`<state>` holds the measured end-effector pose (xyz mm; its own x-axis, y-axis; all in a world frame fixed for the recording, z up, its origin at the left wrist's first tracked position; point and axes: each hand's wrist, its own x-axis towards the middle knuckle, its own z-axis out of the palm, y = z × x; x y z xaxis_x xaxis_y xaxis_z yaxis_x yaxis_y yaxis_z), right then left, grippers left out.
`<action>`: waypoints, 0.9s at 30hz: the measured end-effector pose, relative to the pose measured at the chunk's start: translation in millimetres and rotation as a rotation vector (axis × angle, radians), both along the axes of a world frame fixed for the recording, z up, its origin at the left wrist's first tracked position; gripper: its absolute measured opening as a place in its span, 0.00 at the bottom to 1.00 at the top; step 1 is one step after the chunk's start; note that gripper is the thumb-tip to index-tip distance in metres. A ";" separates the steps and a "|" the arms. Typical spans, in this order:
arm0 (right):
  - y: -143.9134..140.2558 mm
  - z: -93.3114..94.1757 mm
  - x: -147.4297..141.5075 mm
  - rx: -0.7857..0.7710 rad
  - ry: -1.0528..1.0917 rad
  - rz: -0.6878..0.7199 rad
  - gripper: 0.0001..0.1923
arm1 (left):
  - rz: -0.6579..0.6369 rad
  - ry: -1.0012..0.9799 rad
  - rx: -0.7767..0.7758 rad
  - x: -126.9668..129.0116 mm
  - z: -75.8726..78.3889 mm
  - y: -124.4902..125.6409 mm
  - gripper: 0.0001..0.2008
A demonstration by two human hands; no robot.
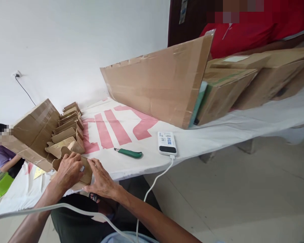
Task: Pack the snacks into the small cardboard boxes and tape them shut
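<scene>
At the table's near edge, a small brown cardboard box (87, 175) sits between my two hands. My left hand (70, 171) rests over its top with the fingers curled, near a raised flap. My right hand (101, 179) grips the box's right end, thumb below and fingers above. Just beyond is a row of open small cardboard boxes (68, 130), beside a larger taped carton (36, 121). To the right of my hands, a green utility knife (129, 153) lies on the cloth.
A white power bank (167, 140) has a white cable (154, 185) running toward me across my forearms. A tall cardboard panel (157, 81) stands on the table, with cartons (276, 74) behind it. A person in red sits beyond; another in purple is at far left.
</scene>
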<state>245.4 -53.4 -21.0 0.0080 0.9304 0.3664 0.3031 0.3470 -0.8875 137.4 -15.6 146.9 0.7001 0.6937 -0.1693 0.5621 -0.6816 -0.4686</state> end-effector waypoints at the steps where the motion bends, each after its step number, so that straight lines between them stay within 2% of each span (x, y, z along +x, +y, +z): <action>1: -0.7 0.7 0.2 0.000 -0.001 -0.003 0.64 | 0.003 0.020 0.001 1.3 0.3 -1.0 0.03; 20: -6.0 9.9 0.8 -0.023 -0.025 -0.013 0.63 | -0.101 0.005 0.054 -5.7 -6.5 5.6 0.07; 27: -0.4 -4.3 3.6 -0.004 -0.004 -0.028 0.61 | -0.161 -0.052 0.086 -4.4 -13.3 4.9 0.07</action>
